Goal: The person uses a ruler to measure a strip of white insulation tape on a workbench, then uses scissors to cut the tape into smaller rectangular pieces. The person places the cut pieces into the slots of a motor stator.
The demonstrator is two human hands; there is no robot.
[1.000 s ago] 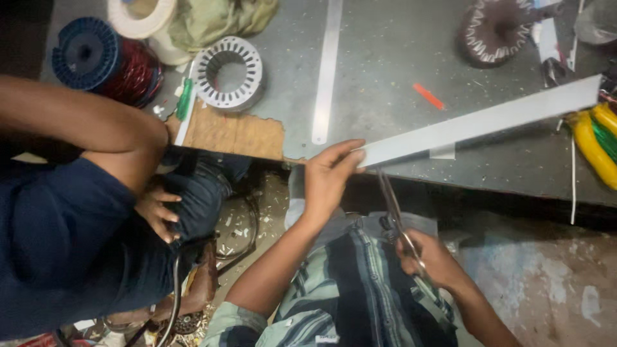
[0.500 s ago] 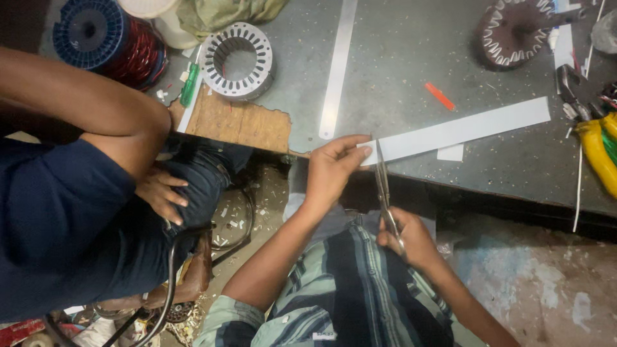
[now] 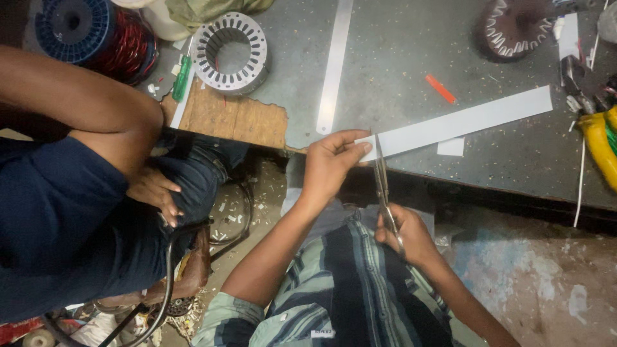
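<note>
My left hand pinches the near end of a long white paper strip that lies across the grey worktable. My right hand grips the handles of metal scissors. The blades point away from me and meet the strip just right of my left fingers. A small white offcut lies under the strip.
A person in dark blue sits at my left, one hand on a knee. On the table are a slotted metal stator ring, a blue spool of red wire, a narrow pale strip, an orange marker and a wound coil.
The strip has come down flat on the table. The scissors have risen from my lap to the strip's near end, and the blades now sit across it.
</note>
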